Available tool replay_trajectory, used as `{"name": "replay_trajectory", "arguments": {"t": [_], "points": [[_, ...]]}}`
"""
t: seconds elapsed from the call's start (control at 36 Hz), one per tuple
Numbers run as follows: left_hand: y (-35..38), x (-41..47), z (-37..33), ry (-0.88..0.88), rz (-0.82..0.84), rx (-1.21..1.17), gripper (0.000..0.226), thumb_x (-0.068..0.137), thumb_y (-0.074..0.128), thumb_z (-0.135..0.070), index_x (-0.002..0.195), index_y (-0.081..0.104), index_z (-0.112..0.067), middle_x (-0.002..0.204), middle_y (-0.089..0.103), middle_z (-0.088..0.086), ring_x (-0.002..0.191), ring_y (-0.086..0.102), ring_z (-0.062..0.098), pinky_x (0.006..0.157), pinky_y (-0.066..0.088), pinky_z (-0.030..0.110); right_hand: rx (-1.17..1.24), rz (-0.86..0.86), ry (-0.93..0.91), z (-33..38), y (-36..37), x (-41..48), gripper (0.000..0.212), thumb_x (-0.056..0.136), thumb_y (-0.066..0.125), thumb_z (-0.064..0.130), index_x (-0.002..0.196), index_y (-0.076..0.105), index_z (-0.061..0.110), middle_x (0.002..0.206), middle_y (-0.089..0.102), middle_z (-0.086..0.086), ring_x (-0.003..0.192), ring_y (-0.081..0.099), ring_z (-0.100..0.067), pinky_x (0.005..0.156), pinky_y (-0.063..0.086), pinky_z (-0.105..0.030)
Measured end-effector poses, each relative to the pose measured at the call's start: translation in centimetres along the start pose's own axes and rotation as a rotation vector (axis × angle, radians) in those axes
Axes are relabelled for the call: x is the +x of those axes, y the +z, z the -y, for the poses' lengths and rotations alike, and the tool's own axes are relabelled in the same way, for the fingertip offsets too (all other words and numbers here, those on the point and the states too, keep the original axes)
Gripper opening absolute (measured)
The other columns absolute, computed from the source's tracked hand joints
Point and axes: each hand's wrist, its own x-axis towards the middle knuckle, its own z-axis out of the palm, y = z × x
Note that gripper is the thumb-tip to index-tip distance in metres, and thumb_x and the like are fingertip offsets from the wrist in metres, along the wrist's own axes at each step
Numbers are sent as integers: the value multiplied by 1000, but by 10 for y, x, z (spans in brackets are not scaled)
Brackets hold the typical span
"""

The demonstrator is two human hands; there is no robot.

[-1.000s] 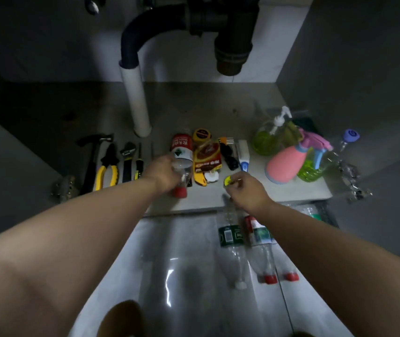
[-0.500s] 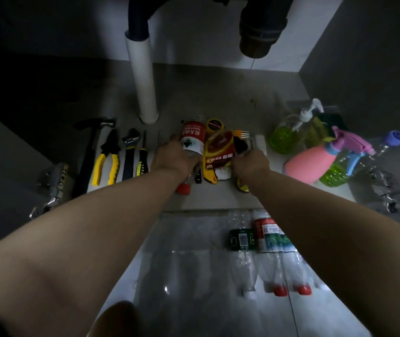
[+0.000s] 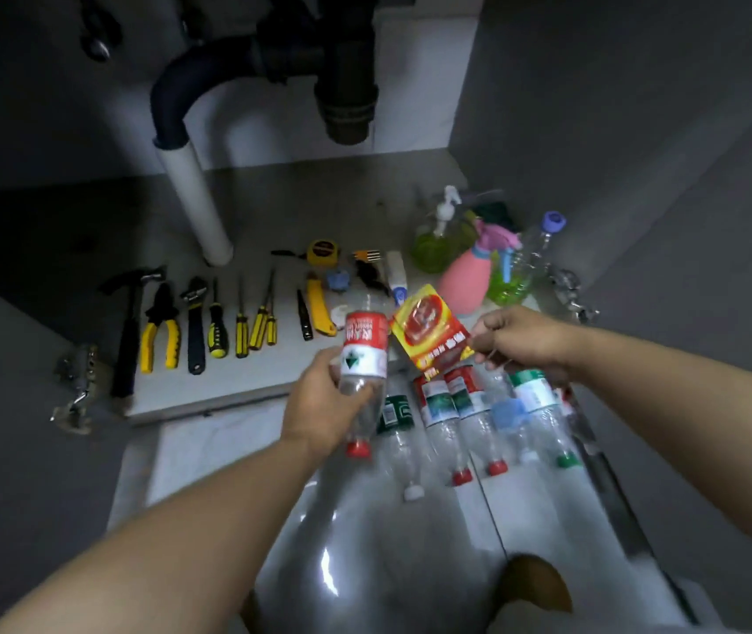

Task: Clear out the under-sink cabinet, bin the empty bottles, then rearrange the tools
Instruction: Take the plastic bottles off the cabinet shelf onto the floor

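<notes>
Now the left grip point(image 3: 323, 404) curls round a clear plastic bottle point(image 3: 363, 354) with a red-and-white label, its red cap pointing down, just past the front edge of the cabinet floor point(image 3: 237, 379). Beside it, the right grip point(image 3: 520, 340) pinches a flat, glossy red-and-yellow packet point(image 3: 431, 334) by one corner. Below both, other bottles point(image 3: 461, 418) lie side by side on shiny tile point(image 3: 410, 565).

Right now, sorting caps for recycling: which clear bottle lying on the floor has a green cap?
The bottle with the green-and-white label, just below the right hand; the other floor bottles' caps are red or white.
</notes>
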Motion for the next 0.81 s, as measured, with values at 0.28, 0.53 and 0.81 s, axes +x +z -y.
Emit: {"name": "replay_trajectory", "arguments": {"t": [0.28,0.53,0.81], "points": [[65,-72,67,-229,0,-33,54,83,79,-45,126,48,-41,111,60,-15,102,65,16,93,58,42,64,-54,228,-105,12,-27,18,100,55,16,83,61,15,82,72,-8,55,62,-8,49,40,-18],[75,-28,87,-346,-75,-32,48,89,76,-33,129,50,-27,110,64,-4,84,61,12,70,45,24,348,-227,346,-155,40,-15,9,96,57,9,91,65,8,79,71,-11,59,61,-14,51,45,-20],[95,-2,97,-387,-57,-67,55,89,76,-32,136,50,-23,127,67,4,106,65,25,93,52,38,563,-398,369,-170,46,-10,16,103,49,16,113,61,11,90,67,-10,75,63,-18,64,50,-27]]}}
